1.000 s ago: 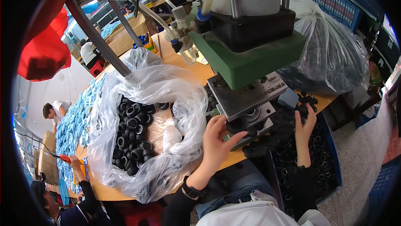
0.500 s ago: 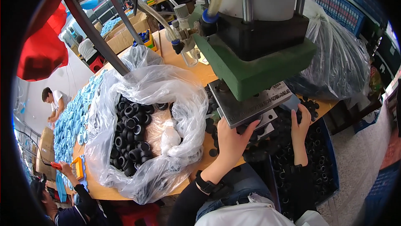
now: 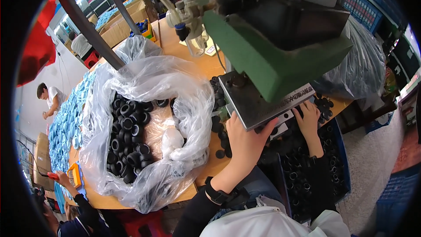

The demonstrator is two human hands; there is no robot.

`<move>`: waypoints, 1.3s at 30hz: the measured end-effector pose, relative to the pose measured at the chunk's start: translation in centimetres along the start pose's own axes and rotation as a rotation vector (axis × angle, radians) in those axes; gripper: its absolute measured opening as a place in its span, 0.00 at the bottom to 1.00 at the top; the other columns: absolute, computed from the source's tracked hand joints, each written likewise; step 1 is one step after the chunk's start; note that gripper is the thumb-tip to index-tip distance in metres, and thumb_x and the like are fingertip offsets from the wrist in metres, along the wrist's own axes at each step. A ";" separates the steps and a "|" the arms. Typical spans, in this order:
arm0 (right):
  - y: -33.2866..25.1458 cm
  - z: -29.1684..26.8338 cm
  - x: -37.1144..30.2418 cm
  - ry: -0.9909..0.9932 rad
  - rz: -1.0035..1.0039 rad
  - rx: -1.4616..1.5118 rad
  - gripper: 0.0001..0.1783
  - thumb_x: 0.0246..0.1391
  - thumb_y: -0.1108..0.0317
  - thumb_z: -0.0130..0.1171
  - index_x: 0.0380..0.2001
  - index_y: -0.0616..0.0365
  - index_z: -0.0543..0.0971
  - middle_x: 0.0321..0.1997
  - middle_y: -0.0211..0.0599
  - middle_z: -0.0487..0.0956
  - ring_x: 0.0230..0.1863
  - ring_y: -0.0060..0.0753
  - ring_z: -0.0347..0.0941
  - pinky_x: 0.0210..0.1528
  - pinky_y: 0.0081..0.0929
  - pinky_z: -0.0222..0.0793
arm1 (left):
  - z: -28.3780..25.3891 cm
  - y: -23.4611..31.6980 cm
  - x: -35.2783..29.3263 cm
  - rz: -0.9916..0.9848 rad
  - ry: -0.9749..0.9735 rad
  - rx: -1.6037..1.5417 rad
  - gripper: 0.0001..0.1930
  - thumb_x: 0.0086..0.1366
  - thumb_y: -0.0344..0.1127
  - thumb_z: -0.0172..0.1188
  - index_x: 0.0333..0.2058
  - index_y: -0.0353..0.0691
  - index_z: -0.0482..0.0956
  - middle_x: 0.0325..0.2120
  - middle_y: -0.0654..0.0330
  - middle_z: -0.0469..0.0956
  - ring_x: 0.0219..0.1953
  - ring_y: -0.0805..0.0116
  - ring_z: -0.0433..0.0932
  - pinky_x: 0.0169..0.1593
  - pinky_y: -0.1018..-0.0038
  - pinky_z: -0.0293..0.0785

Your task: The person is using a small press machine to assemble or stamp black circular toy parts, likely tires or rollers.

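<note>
In front of me a green press head (image 3: pixel 280 57) stands over a metal die block (image 3: pixel 258 101), with a lighter lower plate (image 3: pixel 279 129) beneath it. My left hand (image 3: pixel 245 142) is at the die's near left corner, thumb and fingers curled around a dark piece mostly hidden by the hand and the block. My right hand (image 3: pixel 309 125) reaches to the die's right side; its fingers are apart, tips by the lower plate, with nothing visible in them. Black round rubber pieces (image 3: pixel 220 153) lie around the base.
A clear plastic bag (image 3: pixel 149 70) of black rubber rings (image 3: pixel 127 123) lies on the left. Light blue parts (image 3: pixel 66 123) cover the table beyond it. A blue crate (image 3: pixel 346 167) of black rings sits below my right arm. Two people are at the left; one holds a red-handled tool (image 3: pixel 53 175).
The view has shifted slightly, so the press looks larger. My right hand has moved left, up to the die's right side. My left hand stays at the near left corner.
</note>
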State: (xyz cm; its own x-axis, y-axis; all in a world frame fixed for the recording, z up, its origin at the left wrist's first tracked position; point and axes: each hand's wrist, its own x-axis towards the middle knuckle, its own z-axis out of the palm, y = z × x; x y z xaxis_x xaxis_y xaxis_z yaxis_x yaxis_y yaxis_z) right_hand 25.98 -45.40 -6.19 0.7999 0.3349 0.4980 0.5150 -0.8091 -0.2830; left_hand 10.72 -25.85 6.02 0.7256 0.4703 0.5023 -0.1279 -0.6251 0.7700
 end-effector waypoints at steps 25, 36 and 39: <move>-0.8 -1.2 1.0 -0.119 0.051 0.262 0.16 0.56 0.60 0.53 0.44 0.58 0.77 0.51 0.37 0.74 0.54 0.41 0.68 0.54 0.38 0.58 | -16.1 -3.1 -12.4 -0.055 0.154 0.030 0.10 0.52 0.27 0.66 0.34 0.33 0.78 0.35 0.53 0.79 0.38 0.58 0.78 0.41 0.71 0.73; -13.2 -6.4 1.0 0.008 -0.091 0.785 0.24 0.49 0.65 0.63 0.47 0.65 0.70 0.48 0.41 0.73 0.49 0.36 0.67 0.54 0.29 0.59 | -19.9 -8.8 -11.8 -0.075 0.362 0.245 0.09 0.53 0.27 0.64 0.33 0.35 0.77 0.33 0.52 0.78 0.38 0.53 0.76 0.43 0.68 0.71; -13.0 -3.7 2.5 0.048 -0.081 0.967 0.24 0.49 0.65 0.64 0.44 0.70 0.70 0.46 0.42 0.72 0.45 0.30 0.68 0.46 0.24 0.64 | -21.6 -11.8 -8.6 0.016 0.386 0.598 0.15 0.51 0.29 0.63 0.38 0.35 0.74 0.37 0.51 0.76 0.42 0.53 0.73 0.45 0.64 0.69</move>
State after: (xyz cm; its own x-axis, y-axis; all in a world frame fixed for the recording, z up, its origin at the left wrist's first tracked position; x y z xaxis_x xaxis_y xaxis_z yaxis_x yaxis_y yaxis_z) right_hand 20.17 -35.87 1.79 0.7486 0.3345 0.5725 0.6160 -0.0314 -0.7871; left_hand -8.57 -9.08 1.15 0.4214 0.5757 0.7007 0.3367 -0.8168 0.4685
